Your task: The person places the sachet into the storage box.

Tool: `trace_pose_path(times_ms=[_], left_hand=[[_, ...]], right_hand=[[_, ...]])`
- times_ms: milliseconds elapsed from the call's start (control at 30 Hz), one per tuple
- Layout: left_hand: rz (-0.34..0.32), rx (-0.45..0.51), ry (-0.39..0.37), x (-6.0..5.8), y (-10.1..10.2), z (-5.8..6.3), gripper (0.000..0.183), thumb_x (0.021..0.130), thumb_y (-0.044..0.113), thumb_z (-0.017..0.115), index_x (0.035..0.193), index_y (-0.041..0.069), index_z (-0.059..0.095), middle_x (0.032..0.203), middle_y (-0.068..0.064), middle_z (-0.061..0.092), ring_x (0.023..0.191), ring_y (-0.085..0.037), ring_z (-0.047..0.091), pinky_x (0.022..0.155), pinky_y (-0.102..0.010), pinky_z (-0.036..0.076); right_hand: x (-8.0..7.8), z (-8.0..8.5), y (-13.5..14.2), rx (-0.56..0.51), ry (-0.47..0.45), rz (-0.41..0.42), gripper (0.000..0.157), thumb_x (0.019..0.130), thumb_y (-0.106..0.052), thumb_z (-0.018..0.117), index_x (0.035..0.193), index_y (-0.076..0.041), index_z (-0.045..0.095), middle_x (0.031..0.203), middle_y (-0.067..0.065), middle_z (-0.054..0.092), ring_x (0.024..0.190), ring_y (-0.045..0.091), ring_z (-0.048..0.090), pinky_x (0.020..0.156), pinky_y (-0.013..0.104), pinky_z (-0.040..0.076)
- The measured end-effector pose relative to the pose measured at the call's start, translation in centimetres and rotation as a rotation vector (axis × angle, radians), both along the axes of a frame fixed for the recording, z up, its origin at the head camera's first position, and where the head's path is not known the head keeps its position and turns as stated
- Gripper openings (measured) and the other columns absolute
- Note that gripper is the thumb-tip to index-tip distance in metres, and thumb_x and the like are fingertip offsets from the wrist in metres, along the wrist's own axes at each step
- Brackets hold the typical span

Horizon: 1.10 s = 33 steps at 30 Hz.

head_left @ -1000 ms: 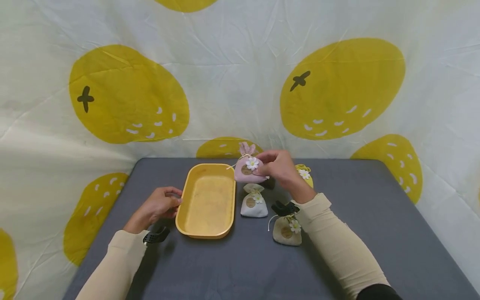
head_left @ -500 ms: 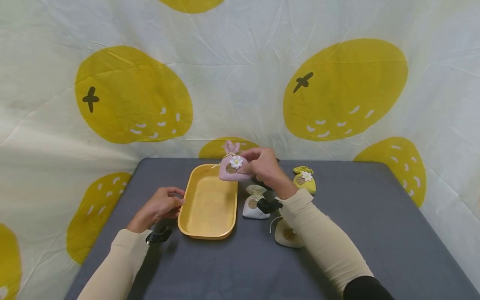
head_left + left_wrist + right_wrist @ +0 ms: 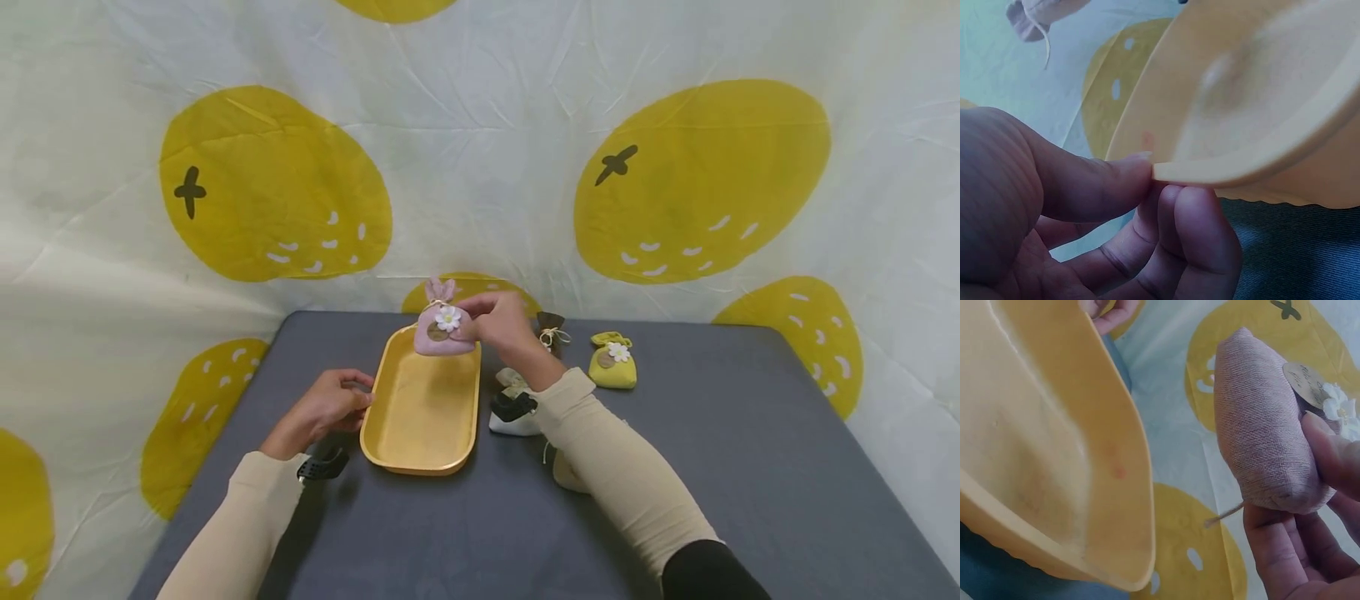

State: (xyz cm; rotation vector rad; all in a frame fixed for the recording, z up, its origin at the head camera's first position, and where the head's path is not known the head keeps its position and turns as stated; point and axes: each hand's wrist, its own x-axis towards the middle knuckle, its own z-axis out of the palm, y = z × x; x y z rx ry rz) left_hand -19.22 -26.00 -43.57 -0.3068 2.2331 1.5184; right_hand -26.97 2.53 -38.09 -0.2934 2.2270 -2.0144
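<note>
On the grey table (image 3: 750, 458), a beige pouch (image 3: 567, 475) is partly hidden by the right sleeve (image 3: 630, 471), as is a white pouch (image 3: 516, 423) beyond. The yellow tray (image 3: 420, 408) is pinched at its rim between the left hand's (image 3: 330, 404) thumb and fingers. Near its far end, a pink pouch (image 3: 442, 342) is held aloft, gripped between the right hand's (image 3: 506, 327) thumb and fingers. Farther right, a yellow pouch (image 3: 615, 374) and a brown pouch (image 3: 551, 322) are seen, backed by lemon-patterned cloth (image 3: 480, 192).
</note>
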Motion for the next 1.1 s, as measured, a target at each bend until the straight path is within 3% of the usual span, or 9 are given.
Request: trace_pose_path(times_ms=[433,667,900,1100], left_hand=[[0.018,0.004,-0.006,0.1,0.2,0.3,0.038,0.1,0.005,0.064,0.136,-0.005,0.053,0.086,-0.006,0.066,0.063,-0.013,0.061,0.058,-0.028,0.057],[0.037,0.026,-0.001,-0.1,0.4,-0.1,0.038,0.099,0.004,0.061,0.135,-0.006,0.054,0.076,-0.004,0.063,0.06,-0.012,0.06,0.057,-0.027,0.056],[0.031,0.035,0.014,-0.2,0.4,-0.3,0.038,0.099,0.003,0.061,0.135,-0.007,0.053,0.08,-0.005,0.067,0.06,-0.011,0.06,0.056,-0.026,0.055],[0.043,0.042,0.004,-0.1,0.2,-0.6,0.037,0.099,0.001,0.062,0.134,-0.007,0.053,0.079,-0.004,0.066,0.059,-0.011,0.06,0.056,-0.026,0.055]], right_hand=[[-0.7,-1.0,-2.6,0.003,0.045,-0.007,0.032,0.071,0.011,0.082,0.103,0.007,0.079,0.09,0.016,0.079,0.077,0.014,0.068,0.066,0.025,0.056],[-1.0,-1.4,-3.3,0.074,0.065,0.01,0.03,0.076,0.011,0.077,0.105,0.002,0.08,0.1,0.02,0.078,0.086,0.022,0.07,0.068,0.027,0.056],[-1.5,-2.0,-3.9,0.132,0.092,0.021,0.033,0.075,0.01,0.074,0.105,-0.001,0.081,0.1,0.019,0.078,0.088,0.026,0.071,0.068,0.032,0.057],[-2.0,-2.5,-4.7,0.185,0.106,0.02,0.034,0.072,0.01,0.074,0.102,-0.005,0.082,0.097,0.016,0.079,0.087,0.025,0.07,0.062,0.028,0.053]])
